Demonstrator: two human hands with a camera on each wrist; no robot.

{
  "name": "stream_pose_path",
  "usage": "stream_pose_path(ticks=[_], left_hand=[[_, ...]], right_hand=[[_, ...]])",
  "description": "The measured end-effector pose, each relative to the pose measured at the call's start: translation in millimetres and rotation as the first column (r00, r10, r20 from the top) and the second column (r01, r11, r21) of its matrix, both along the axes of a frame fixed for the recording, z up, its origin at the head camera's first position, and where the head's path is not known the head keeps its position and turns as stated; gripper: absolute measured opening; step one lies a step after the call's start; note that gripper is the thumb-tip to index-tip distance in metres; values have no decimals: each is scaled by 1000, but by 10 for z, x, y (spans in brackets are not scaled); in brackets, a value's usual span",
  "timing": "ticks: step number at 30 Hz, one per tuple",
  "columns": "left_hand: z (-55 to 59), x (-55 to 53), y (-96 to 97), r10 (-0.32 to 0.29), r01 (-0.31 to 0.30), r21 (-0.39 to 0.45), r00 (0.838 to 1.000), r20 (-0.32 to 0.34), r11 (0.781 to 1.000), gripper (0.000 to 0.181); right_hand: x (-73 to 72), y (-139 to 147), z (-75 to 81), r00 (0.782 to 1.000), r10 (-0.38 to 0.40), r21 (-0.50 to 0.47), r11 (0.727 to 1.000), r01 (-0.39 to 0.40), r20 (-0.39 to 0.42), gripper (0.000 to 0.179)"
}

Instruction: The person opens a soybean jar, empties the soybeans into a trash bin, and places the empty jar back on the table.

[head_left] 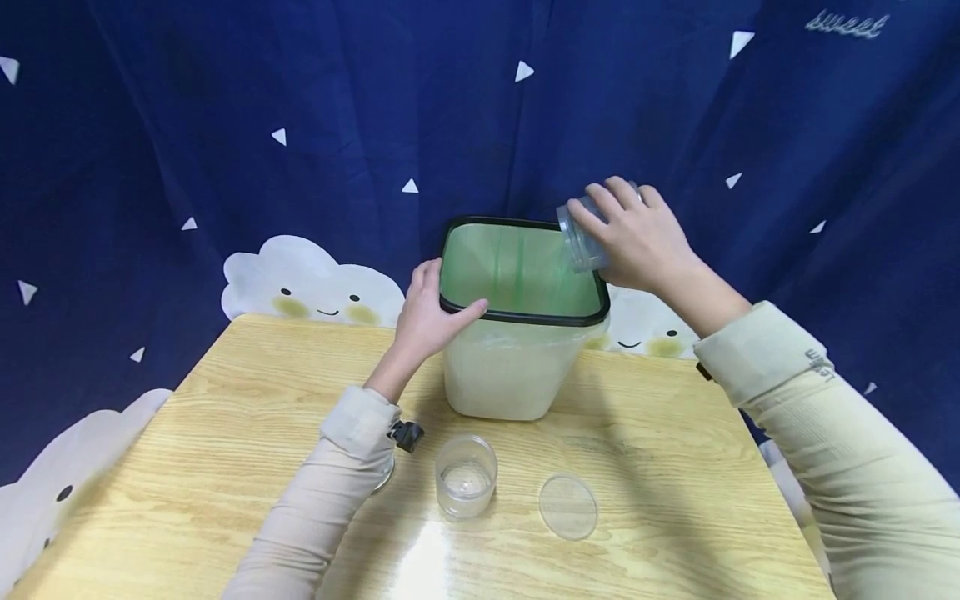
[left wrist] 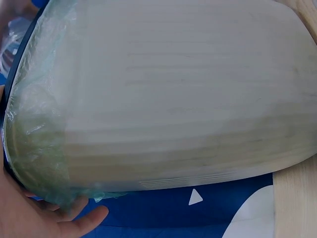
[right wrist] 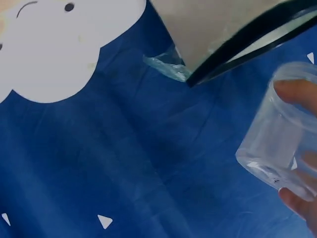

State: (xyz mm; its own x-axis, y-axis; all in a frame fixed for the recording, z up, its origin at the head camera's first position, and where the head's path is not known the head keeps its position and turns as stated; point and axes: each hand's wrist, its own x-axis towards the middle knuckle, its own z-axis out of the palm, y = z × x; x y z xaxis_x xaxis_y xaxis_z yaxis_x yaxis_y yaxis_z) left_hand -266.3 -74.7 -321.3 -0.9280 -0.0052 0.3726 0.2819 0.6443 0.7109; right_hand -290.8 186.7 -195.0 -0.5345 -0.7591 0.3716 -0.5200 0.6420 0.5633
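Observation:
A white trash bin (head_left: 517,367) with a black rim and a green liner bag (head_left: 491,267) stands toward the back of the table. My left hand (head_left: 435,312) grips its rim at the front left corner, thumb along the front edge. In the left wrist view, fingers of the left hand (left wrist: 44,208) lie against the liner's folded edge. My right hand (head_left: 637,233) holds a clear plastic jar (head_left: 583,239) tilted over the bin's right side, its mouth toward the opening. Through the jar's wall (right wrist: 272,134) no contents show in the right wrist view.
On the wooden table (head_left: 300,392), a second clear jar (head_left: 467,477) stands upright before the bin. A clear round lid (head_left: 567,507) lies to its right. Another round rim (head_left: 384,477) shows partly behind the left sleeve. A blue curtain (head_left: 337,100) hangs behind.

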Motion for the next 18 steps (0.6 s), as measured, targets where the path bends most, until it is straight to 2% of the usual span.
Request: stream_pose_path(ticks=[7,14,18], left_hand=[[1,-1,3,-4,4,10,1000,-14,1000,92],[4,2,2,-6,6,12,1000,-7,1000,92],[-3,8,4,0,0,13,1000,-3,1000,92]], right_hand=[[45,66,21,999,-24,-96,995,26,27,85],[97,80,25,1000,-22,-46,999,23,19,88],[108,78,10,999,-14,-59,998,16,37,87]])
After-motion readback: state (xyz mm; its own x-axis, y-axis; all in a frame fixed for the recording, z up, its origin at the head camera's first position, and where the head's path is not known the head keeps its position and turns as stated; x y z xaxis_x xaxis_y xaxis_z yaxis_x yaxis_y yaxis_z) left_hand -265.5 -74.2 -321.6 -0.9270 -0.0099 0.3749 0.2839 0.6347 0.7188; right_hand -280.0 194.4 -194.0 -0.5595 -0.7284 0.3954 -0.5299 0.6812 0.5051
